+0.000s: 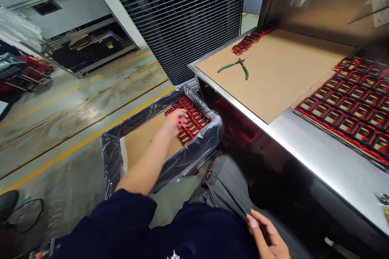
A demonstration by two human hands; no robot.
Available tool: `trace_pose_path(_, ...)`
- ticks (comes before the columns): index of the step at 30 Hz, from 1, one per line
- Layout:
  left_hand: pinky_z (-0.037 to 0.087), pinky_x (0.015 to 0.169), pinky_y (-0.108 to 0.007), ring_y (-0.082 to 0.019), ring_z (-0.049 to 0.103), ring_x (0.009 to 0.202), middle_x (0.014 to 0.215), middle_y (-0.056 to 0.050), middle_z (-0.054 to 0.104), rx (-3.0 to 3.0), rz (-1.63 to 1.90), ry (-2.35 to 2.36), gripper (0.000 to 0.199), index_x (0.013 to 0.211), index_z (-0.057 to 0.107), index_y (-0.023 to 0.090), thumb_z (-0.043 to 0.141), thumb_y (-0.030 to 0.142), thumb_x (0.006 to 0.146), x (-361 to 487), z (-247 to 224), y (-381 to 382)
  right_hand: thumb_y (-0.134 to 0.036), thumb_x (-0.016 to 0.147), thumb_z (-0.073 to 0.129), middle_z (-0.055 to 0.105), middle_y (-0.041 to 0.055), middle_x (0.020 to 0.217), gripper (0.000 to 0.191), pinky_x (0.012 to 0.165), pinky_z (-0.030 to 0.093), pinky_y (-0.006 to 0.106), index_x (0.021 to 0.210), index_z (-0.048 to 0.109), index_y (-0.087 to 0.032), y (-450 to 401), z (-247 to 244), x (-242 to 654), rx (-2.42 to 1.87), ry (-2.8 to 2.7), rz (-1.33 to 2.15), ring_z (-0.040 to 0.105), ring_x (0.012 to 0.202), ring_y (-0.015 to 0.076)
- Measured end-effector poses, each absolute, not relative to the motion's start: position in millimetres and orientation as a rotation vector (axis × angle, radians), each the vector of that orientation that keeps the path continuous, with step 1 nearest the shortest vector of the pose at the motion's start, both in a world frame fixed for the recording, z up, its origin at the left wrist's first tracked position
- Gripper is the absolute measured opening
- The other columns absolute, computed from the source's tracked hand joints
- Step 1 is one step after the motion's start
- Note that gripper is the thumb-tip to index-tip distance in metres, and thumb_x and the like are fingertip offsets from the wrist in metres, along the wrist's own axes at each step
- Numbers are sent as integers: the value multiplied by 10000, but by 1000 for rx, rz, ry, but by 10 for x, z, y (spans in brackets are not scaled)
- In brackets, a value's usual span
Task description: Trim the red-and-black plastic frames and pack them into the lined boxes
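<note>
My left hand (177, 121) reaches down into a plastic-lined crate (111, 158) on the left, its fingers closed on a small red part that they mostly cover. Under and beside it, rows of red-and-black rectangular frame parts (194, 119) lie on brown cardboard (142, 141) inside the crate. Close to my lap at the lower right, my right hand (269, 236) is loosely bent, thumb and fingers apart, with nothing in it.
A metal workbench (306, 149) stands at right. On its cardboard sheet (285, 73) lie green-handled cutting pliers (240, 62) and a strip of red-and-black parts (251, 40). More parts (349, 105) lie in rows at right. A black slatted panel (188, 16) rises behind.
</note>
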State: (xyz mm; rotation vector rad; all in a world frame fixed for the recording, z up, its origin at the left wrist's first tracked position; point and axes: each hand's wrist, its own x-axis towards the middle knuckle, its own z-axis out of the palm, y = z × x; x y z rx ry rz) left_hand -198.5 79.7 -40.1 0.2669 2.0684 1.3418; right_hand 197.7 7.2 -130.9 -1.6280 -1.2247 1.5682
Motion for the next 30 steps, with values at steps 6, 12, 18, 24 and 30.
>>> trace_pose_path(6, 629, 755, -367, -204, 750, 776, 887, -67, 707, 338, 1309, 1380, 244, 910, 606, 148, 622, 392, 904, 229, -720, 725, -404, 808, 769, 800, 89, 955, 444, 731, 635, 334, 1188, 688, -189, 253, -1065, 1803, -1366, -1636, 1264, 750, 730, 201)
trace_pose_path(12, 506, 1080, -477, -286, 654, 1241, 1338, -159, 640, 981, 1141, 1050, 243, 1042, 645, 185, 622, 407, 946, 727, -801, 318, -396, 842, 701, 797, 73, 925, 261, 768, 588, 342, 1007, 775, -207, 505, -911, 2218, -1500, -1133, 1266, 737, 820, 220)
trace_pose_path(18, 370, 1179, -618, -358, 362, 1509, 1473, -173, 562, 1810, 998, 990, 119, 952, 635, 193, 703, 150, 864, 541, -737, 231, -386, 774, 797, 708, -21, 707, 292, 651, 489, 253, 1020, 815, -229, 457, -884, 2351, -1283, -870, 1785, 602, 631, 125)
trace_pose_path(24, 417, 1155, -619, -369, 441, 1461, 1381, -181, 646, 1836, 858, 963, 181, 836, 565, 189, 739, 142, 816, 450, -656, 323, -356, 807, 776, 681, -18, 740, 257, 689, 480, 267, 1030, 807, -233, 412, -819, 2212, -1260, -965, 1799, 571, 681, 135)
trace_pose_path(30, 516, 1088, -530, -330, 562, 1365, 1361, -191, 634, 1828, 1089, 873, 239, 948, 544, 192, 736, 140, 815, 344, -692, 337, -374, 808, 790, 686, -12, 735, 302, 629, 487, 247, 1079, 786, -240, 406, -729, 2260, -1271, -993, 1747, 582, 651, 126)
